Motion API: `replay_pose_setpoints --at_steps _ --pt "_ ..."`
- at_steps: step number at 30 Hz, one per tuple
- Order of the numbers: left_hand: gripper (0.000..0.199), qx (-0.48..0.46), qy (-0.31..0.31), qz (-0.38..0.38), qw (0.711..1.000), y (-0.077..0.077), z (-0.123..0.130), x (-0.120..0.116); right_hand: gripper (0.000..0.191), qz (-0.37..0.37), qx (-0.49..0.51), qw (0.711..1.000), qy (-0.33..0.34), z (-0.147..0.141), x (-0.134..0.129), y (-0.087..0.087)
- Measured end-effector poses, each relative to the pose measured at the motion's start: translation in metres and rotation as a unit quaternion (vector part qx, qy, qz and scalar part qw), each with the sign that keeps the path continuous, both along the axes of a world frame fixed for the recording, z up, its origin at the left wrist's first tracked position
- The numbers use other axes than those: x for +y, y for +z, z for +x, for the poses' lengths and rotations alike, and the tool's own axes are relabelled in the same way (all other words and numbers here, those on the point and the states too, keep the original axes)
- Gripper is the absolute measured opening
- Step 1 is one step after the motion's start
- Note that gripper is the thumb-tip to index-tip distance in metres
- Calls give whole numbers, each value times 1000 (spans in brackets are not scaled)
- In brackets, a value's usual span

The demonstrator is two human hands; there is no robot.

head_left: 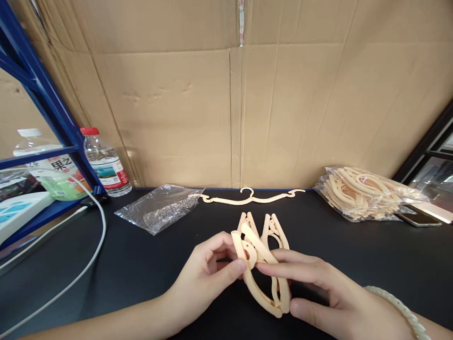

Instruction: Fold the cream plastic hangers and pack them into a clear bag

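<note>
A folded cream plastic hanger is tilted between my two hands over the black table. My left hand pinches its upper left arm between thumb and fingers. On the right side, my right hand has its fingers on the hanger's other arm, with the thumb near the lower end. Just behind lie more folded cream hangers, partly hidden by the held one. Farther back, an unfolded hanger lies with its hook toward the cardboard wall.
A crumpled clear plastic bag lies at back left, near a red-capped water bottle and a white cable. Bagged cream hangers are piled at back right beside a phone. Cardboard stands behind the table.
</note>
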State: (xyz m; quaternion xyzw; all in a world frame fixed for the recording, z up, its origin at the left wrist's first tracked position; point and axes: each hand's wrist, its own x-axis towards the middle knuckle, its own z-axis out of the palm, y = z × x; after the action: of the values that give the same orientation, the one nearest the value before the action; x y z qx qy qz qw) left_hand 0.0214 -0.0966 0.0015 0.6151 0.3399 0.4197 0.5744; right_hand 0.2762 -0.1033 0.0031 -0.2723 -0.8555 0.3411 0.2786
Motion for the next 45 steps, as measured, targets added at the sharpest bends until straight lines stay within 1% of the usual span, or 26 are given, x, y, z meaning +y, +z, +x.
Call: replay_pose_setpoints --at_steps 2,6,9,12,14,17,21,24,27,31,34,37,42,45 --pt "15 5 1 5 1000 -1 0 1 52 6 -18 1000 -1 2 1 -1" --pt "14 5 27 15 999 -1 0 2 59 -1 -40 999 -1 3 3 0" --pt "16 -2 29 -4 1000 -1 0 2 61 -7 -47 999 9 3 3 2" --pt "18 -10 22 -28 999 1 2 1 60 -10 -52 998 17 5 3 0" --pt "20 -13 25 -39 999 1 3 1 60 -9 -47 999 13 6 3 -3" --pt "22 -14 45 -46 998 0 2 2 60 -4 -33 999 -3 7 3 -6" --pt "23 -14 60 -50 997 -1 1 2 61 21 -55 998 -7 4 2 -2" --pt "23 -12 63 -52 997 0 1 1 70 47 -87 995 7 2 1 2" --pt "23 -11 56 -59 997 0 1 1 75 67 -88 994 17 3 0 2" --pt "23 -15 47 -60 997 -2 1 2 73 76 -71 994 26 3 -1 0" --pt "22 -13 49 -51 997 -2 1 2 71 65 -48 996 44 1 -2 0" --pt "21 -2 55 -41 998 0 1 1 69 51 -27 997 42 -3 -3 1" --pt "22 6 54 -46 997 3 1 1 66 35 -36 998 46 -6 -4 4" --pt "23 12 62 -58 996 6 1 2 63 23 -56 998 35 -6 -4 7"
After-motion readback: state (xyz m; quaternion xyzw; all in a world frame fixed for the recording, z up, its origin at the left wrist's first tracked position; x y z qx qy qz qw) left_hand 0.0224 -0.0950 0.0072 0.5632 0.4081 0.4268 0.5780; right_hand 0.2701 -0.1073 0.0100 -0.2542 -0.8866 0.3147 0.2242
